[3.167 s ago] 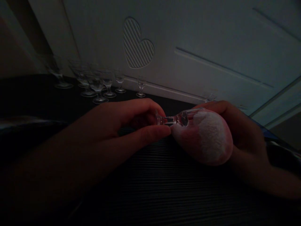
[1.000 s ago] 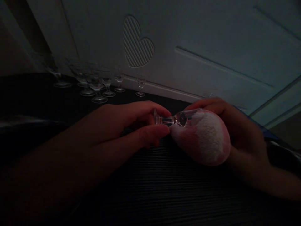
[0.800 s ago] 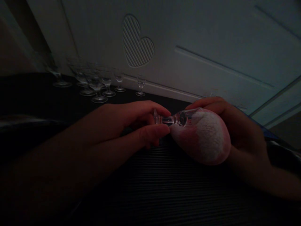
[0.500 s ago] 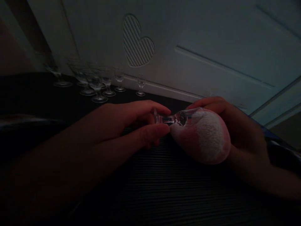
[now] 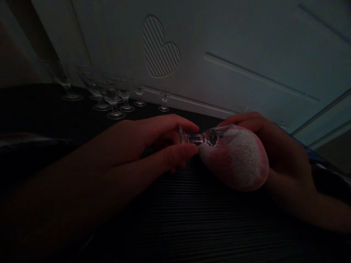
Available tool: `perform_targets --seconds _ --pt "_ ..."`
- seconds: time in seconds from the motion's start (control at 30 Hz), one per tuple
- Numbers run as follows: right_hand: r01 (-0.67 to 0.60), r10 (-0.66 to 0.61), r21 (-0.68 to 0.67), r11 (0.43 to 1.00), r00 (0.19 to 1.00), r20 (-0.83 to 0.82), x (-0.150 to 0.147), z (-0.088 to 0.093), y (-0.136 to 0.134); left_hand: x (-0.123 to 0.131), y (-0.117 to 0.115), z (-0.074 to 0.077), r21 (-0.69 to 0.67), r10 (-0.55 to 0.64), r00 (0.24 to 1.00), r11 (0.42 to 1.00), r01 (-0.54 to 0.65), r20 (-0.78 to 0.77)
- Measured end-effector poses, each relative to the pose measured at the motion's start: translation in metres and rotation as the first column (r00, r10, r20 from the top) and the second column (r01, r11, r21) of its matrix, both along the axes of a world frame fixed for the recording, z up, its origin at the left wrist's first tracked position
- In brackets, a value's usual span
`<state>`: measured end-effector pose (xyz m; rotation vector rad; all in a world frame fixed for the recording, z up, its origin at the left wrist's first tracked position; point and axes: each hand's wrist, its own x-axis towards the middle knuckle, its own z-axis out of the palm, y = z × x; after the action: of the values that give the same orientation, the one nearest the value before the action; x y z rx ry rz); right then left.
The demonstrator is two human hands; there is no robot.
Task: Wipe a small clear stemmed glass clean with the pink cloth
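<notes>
A small clear stemmed glass lies on its side between my hands, above a dark ribbed surface. My left hand pinches its foot and stem between thumb and fingers. A pink and white fluffy cloth wraps the bowl of the glass. My right hand is closed around that cloth and the bowel-end of the glass, fingers over the top.
Several clear stemmed glasses stand upright at the back left of the dark surface, one small glass apart from them. Behind runs a pale panel with a ribbed heart shape. The scene is very dim.
Almost nothing moved. My left fingers shifted slightly on the glass foot, and the cloth-wrapped bowl stayed in my right hand.
</notes>
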<state>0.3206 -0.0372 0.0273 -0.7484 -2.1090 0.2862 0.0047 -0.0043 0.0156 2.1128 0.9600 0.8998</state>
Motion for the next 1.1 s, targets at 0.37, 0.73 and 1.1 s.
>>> perform_targets --seconds 0.37,0.73,1.1 --pt "0.066 -0.068 0.063 0.996 0.997 0.026 0.0 0.0 -0.001 -0.005 0.0 -0.014 0.067 0.027 0.998 0.997 -0.031 0.063" --pt "0.169 -0.169 0.023 0.985 0.986 -0.012 -0.009 0.004 -0.003 -0.009 0.0 -0.017 0.023 0.089 0.994 0.996 -0.091 0.057" --pt "0.101 -0.115 -0.147 0.984 0.989 -0.088 -0.014 0.006 0.0 -0.004 0.009 -0.024 -0.074 -0.014 0.985 0.997 0.027 0.172"
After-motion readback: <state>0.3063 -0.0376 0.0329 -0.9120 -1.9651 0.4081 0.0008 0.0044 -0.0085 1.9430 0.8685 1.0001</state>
